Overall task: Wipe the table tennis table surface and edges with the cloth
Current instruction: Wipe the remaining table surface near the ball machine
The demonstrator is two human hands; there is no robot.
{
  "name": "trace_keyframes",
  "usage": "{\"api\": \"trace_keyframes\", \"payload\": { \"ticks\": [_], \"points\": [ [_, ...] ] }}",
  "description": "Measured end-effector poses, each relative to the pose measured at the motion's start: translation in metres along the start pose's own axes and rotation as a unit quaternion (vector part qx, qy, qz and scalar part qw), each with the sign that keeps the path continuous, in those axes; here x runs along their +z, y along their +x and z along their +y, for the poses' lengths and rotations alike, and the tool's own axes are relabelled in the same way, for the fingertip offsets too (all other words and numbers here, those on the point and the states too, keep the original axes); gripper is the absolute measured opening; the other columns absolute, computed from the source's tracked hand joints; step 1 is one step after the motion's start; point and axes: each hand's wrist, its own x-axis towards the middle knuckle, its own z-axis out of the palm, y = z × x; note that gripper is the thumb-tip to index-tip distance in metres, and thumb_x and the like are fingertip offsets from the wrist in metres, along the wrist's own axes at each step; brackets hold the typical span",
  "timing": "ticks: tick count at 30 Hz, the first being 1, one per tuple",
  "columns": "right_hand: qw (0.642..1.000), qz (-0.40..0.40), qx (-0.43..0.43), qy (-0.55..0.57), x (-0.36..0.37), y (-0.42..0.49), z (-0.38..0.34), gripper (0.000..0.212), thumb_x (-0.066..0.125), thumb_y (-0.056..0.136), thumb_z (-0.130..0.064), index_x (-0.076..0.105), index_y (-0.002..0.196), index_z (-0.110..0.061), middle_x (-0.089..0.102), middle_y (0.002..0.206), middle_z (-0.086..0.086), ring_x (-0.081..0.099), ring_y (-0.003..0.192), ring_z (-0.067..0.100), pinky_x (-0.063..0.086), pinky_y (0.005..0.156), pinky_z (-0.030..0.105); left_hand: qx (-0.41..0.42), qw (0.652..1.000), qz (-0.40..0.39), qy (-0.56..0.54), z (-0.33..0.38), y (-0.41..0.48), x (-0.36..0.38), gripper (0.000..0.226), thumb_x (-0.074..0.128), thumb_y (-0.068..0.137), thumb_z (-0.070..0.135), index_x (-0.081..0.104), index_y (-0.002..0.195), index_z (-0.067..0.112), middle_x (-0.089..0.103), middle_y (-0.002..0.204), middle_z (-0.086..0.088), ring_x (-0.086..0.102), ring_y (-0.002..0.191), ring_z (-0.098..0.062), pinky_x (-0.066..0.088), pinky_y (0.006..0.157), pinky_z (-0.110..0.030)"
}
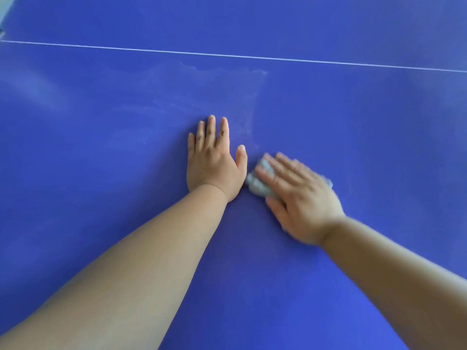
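Right hand (pixel 298 195) presses the grey cloth (pixel 257 184) flat under straight fingers on the blue table (pixel 101 173), left hand (pixel 214 162) planted just beside it, fingers straight, close together.

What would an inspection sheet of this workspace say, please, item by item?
Surface: blue table with a thin white line; pale streaks just this side of it.
Job's things: grey cloth bunched under the right hand.
Clutter: nothing seen.
Hands: left hand flat on the table, fingers straight; right hand pressing the cloth, blurred.
Cables: nothing seen.
Surroundings: a pale sliver at the top left corner, too little to tell.
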Motion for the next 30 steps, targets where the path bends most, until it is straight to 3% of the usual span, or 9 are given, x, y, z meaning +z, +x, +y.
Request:
{"api": "trace_keyframes", "payload": {
  "ticks": [5, 10, 16, 21, 23, 27, 30],
  "points": [
    [0.992, 0.029, 0.117, -0.037, -0.012, 0.067, 0.027, 0.061, 0.03, 0.108, -0.045, 0.02, 0.165, -0.028, 0.02, 0.172, -0.005, 0.015, 0.159, 0.02, 0.012, 0.13, 0.038, 0.03, 0.997, -0.004, -0.067, -0.007, -0.03, -0.009, 0.059, 0.036, 0.108, 0.033, 0.027, 0.163, 0.014, 0.011, 0.174, -0.004, 0.003, 0.161, -0.022, 0.002, 0.13, -0.038],
    [0.99, 0.025, 0.135, -0.038, -0.015, 0.086, 0.033, 0.061, 0.027, 0.107, -0.046, 0.018, 0.165, -0.029, 0.018, 0.172, -0.006, 0.012, 0.16, 0.021, 0.009, 0.13, 0.038, 0.059, 0.997, -0.059, -0.003, -0.05, -0.13, -0.015, 0.07, 0.016, 0.102, 0.043, 0.018, 0.165, 0.012, 0.007, 0.174, -0.004, 0.001, 0.161, -0.021, 0.005, 0.131, -0.042],
    [0.999, -0.008, -0.03, -0.025, 0.009, 0.002, -0.035, 0.053, 0.043, 0.105, -0.039, 0.043, 0.157, -0.031, 0.029, 0.169, -0.004, 0.023, 0.158, 0.024, 0.017, 0.129, 0.043, 0.059, 0.995, -0.071, 0.036, -0.074, -0.163, -0.009, 0.076, 0.022, 0.099, 0.048, 0.013, 0.166, 0.014, 0.003, 0.174, -0.002, -0.003, 0.161, -0.018, 0.009, 0.13, -0.045],
    [0.986, -0.053, -0.157, 0.009, 0.029, -0.074, -0.066, 0.052, 0.042, 0.108, -0.041, 0.04, 0.159, -0.029, 0.024, 0.171, -0.008, 0.018, 0.159, 0.018, 0.023, 0.128, 0.043, 0.057, 0.994, -0.084, 0.034, -0.072, -0.163, -0.012, 0.077, 0.016, 0.097, 0.049, 0.009, 0.167, 0.017, -0.004, 0.174, 0.001, -0.009, 0.16, -0.016, 0.004, 0.131, -0.042],
    [0.993, -0.031, -0.116, -0.004, 0.02, -0.051, -0.051, 0.055, 0.041, 0.107, -0.037, 0.038, 0.16, -0.023, 0.027, 0.17, -0.001, 0.024, 0.157, 0.023, 0.027, 0.126, 0.044, 0.059, 0.994, -0.082, 0.04, -0.073, -0.162, -0.012, 0.077, 0.016, 0.098, 0.05, 0.009, 0.167, 0.017, -0.003, 0.174, 0.001, -0.008, 0.16, -0.017, 0.004, 0.13, -0.043],
    [0.995, 0.036, 0.097, 0.01, 0.0, 0.023, -0.015, 0.061, 0.034, 0.108, -0.037, 0.022, 0.164, -0.019, 0.022, 0.171, 0.005, 0.019, 0.158, 0.027, 0.014, 0.129, 0.039, 0.059, 0.995, -0.074, 0.044, -0.074, -0.162, -0.01, 0.076, 0.019, 0.099, 0.05, 0.01, 0.167, 0.018, 0.0, 0.175, 0.001, -0.005, 0.161, -0.017, 0.005, 0.131, -0.043],
    [0.995, 0.022, 0.096, -0.012, 0.003, 0.03, -0.024, 0.06, 0.033, 0.106, -0.037, 0.024, 0.163, -0.022, 0.02, 0.172, 0.002, 0.015, 0.159, 0.026, 0.011, 0.13, 0.041, 0.06, 0.995, -0.068, 0.042, -0.075, -0.162, -0.008, 0.075, 0.02, 0.1, 0.051, 0.01, 0.167, 0.019, 0.001, 0.175, 0.001, -0.005, 0.161, -0.018, 0.003, 0.131, -0.041]
  ]
}}
